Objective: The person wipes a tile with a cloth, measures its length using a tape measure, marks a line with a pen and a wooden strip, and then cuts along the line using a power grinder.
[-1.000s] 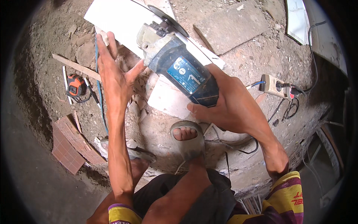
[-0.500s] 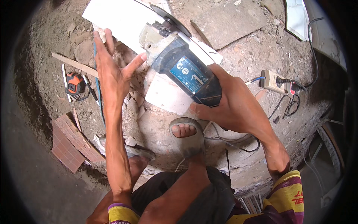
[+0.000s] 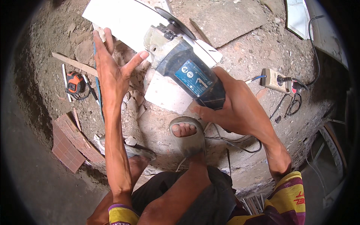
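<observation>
My right hand (image 3: 234,101) is wrapped round the rear body of a blue angle grinder (image 3: 187,69). Its thin dark disc (image 3: 176,23) stands edge-on over a large white tile (image 3: 116,18), near a dark line across the tile; whether disc and tile touch, I cannot tell. My left hand (image 3: 112,67) has its fingers stretched out and thumb spread, beside the tile's left lower edge and the grinder's head. It holds nothing. A smaller white piece (image 3: 165,93) lies partly beneath the grinder, close to my sandalled foot (image 3: 185,135).
An orange and black tape measure (image 3: 75,83), a wooden strip (image 3: 75,63) and reddish tile pieces (image 3: 67,144) lie at left. A grey slab (image 3: 228,22) rests at the far side. To the right, a power strip (image 3: 275,80) has cables running from it; another cable (image 3: 243,148) loops near my foot.
The grinder and my right hand have shifted slightly right and nearer to me, with the disc moving along. My left hand keeps almost the same place, fingers still spread.
</observation>
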`<move>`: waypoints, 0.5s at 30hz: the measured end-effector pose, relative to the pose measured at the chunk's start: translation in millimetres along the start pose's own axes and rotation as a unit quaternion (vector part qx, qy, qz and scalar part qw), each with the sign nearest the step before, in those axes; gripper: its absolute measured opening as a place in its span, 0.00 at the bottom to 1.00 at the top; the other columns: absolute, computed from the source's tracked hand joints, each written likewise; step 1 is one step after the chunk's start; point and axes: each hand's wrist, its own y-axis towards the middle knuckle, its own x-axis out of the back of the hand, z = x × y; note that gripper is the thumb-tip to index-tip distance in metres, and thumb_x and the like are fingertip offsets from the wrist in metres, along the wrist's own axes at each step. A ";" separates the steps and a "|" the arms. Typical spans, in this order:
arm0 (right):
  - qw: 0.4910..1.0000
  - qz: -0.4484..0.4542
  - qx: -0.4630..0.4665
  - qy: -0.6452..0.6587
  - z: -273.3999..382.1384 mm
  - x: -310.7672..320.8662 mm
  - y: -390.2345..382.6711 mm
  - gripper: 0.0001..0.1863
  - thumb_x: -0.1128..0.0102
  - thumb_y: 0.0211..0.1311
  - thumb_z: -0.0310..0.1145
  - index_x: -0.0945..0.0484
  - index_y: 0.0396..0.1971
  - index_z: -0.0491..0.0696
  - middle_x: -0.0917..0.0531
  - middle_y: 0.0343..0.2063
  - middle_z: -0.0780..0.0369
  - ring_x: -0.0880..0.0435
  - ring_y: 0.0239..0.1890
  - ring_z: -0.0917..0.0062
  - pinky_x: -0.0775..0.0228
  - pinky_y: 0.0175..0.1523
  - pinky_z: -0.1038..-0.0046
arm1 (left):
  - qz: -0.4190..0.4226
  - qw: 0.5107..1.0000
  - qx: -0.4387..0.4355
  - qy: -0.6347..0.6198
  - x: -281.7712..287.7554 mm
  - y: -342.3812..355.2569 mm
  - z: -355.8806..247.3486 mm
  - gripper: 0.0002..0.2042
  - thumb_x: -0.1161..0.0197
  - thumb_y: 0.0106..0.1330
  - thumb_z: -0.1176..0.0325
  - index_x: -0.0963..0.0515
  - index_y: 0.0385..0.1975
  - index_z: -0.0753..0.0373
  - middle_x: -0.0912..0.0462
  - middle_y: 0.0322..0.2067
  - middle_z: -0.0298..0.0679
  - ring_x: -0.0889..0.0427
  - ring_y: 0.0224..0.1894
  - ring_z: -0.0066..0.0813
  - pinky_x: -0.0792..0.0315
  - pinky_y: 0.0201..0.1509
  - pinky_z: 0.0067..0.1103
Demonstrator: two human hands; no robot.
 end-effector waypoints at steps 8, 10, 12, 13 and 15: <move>1.000 -0.001 -0.011 0.004 -3.9 -0.5 -6.8 0.31 0.19 0.55 0.35 0.23 0.57 0.41 0.10 0.38 0.49 0.08 0.40 0.63 0.20 0.48 0.63 | -0.002 1.000 0.004 0.004 0.0 -0.5 -2.1 0.66 0.14 0.52 0.48 0.54 0.79 0.79 0.34 0.77 0.57 0.43 0.81 0.60 0.48 0.85 0.47; 1.000 -0.004 -0.014 -0.003 -3.3 0.1 -8.7 0.31 0.19 0.55 0.35 0.23 0.57 0.41 0.10 0.38 0.49 0.08 0.40 0.63 0.20 0.47 0.63 | -0.001 1.000 0.003 -0.001 -1.0 -0.2 -1.9 0.66 0.14 0.52 0.48 0.54 0.79 0.79 0.34 0.77 0.57 0.43 0.82 0.60 0.49 0.85 0.47; 1.000 -0.005 -0.016 -0.008 -3.4 0.3 -10.1 0.31 0.19 0.55 0.35 0.23 0.57 0.41 0.10 0.37 0.49 0.08 0.40 0.63 0.20 0.47 0.63 | 0.000 1.000 0.004 -0.004 -1.0 -0.8 -1.0 0.66 0.14 0.52 0.48 0.54 0.79 0.79 0.35 0.77 0.57 0.43 0.82 0.60 0.49 0.85 0.47; 1.000 -0.004 -0.015 -0.009 -4.0 0.8 -11.1 0.31 0.19 0.55 0.35 0.23 0.56 0.42 0.10 0.37 0.49 0.08 0.40 0.62 0.20 0.47 0.63 | 0.002 1.000 0.010 -0.004 -0.9 -1.2 -0.9 0.66 0.14 0.52 0.48 0.54 0.79 0.79 0.35 0.77 0.57 0.44 0.82 0.60 0.49 0.85 0.47; 1.000 -0.003 -0.015 -0.011 -4.1 1.8 -13.5 0.31 0.19 0.55 0.35 0.23 0.56 0.42 0.11 0.36 0.49 0.08 0.40 0.62 0.20 0.47 0.63 | 0.003 1.000 0.016 -0.005 -0.9 -1.3 -1.2 0.66 0.14 0.52 0.48 0.54 0.79 0.79 0.35 0.78 0.57 0.44 0.82 0.60 0.49 0.85 0.47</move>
